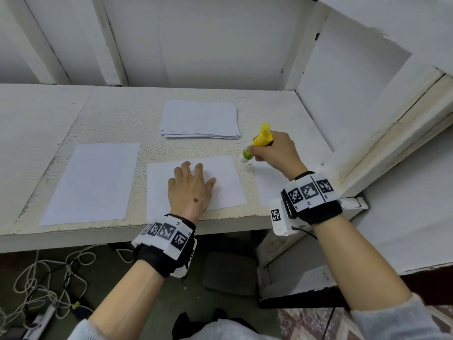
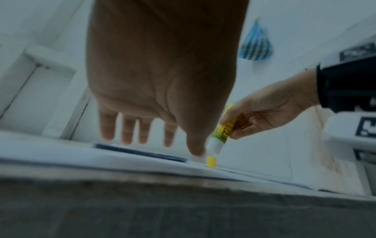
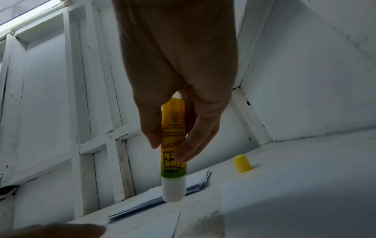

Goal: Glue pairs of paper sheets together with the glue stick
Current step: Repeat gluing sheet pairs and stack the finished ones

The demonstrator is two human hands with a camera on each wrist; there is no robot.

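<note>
My left hand [image 1: 196, 173] lies flat, fingers spread, on the middle white sheet [image 1: 228, 182] near the table's front edge. To its right my right hand [image 1: 256, 153] grips a yellow-and-green glue stick [image 1: 248, 154], uncapped, with its white end pointing down just above the table, off that sheet's far right corner. The right wrist view shows thumb and fingers pinching the glue stick [image 3: 173, 169] at mid-barrel. Its yellow cap [image 3: 242, 163] stands upright on the table beyond. A second sheet [image 1: 267, 190] lies under my right wrist.
A stack of white sheets [image 1: 199, 119] lies at the back middle of the white table [image 1: 117, 114]. A single sheet [image 1: 93, 182] lies at the left. White walls close in behind and to the right. Cables and a power strip [image 1: 41, 320] lie on the floor.
</note>
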